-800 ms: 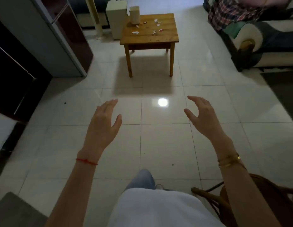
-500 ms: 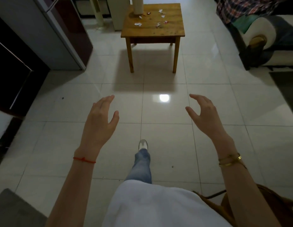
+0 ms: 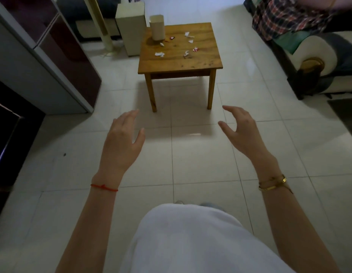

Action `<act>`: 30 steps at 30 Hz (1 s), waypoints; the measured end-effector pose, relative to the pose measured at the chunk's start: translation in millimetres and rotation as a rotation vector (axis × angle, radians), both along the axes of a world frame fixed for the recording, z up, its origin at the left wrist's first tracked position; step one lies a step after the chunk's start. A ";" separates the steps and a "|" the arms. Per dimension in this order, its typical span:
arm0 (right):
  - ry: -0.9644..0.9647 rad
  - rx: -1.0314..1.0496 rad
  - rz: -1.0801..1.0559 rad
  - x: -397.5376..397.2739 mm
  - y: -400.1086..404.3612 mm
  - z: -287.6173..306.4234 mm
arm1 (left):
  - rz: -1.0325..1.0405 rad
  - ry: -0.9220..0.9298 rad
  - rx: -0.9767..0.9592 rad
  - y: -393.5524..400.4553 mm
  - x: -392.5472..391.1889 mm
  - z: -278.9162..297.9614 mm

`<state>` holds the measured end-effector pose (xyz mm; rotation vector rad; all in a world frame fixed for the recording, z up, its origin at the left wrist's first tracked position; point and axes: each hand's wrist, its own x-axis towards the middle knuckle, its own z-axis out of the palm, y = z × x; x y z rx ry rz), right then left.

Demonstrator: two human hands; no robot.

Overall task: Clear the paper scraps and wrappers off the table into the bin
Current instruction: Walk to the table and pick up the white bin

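Observation:
A small wooden table [image 3: 190, 62] stands ahead on the tiled floor. Several white paper scraps [image 3: 159, 54] and red wrappers [image 3: 196, 49] lie scattered across its top. A small cream bin [image 3: 157, 27] stands upright on the table's far left corner. My left hand [image 3: 122, 142] and my right hand [image 3: 241, 133] float in front of me over the floor, well short of the table. Both hands have fingers spread and hold nothing.
A tall cream box [image 3: 130, 26] stands on the floor behind the table's left side. A grey and dark red cabinet [image 3: 53, 56] lines the left wall. A sofa [image 3: 316, 54] with a plaid cloth [image 3: 289, 14] sits at the right. Pale tiles [image 3: 190, 164] lie between me and the table.
The table looks larger and nearer than before as I walk towards it. Both hands stay raised and empty in much the same pose.

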<state>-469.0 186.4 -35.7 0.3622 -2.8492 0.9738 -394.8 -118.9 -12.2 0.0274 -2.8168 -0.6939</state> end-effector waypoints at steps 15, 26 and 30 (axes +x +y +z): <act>-0.042 0.009 -0.020 -288.0 -46.6 -38.9 | 0.005 -0.051 0.019 -44.9 -294.0 -23.2; -0.005 -0.032 0.054 -550.4 -72.1 -7.6 | 0.076 -0.060 0.013 -63.6 -529.9 -7.0; -0.031 -0.016 0.083 -624.4 -92.7 -7.3 | 0.111 -0.067 0.026 -80.5 -596.2 -8.5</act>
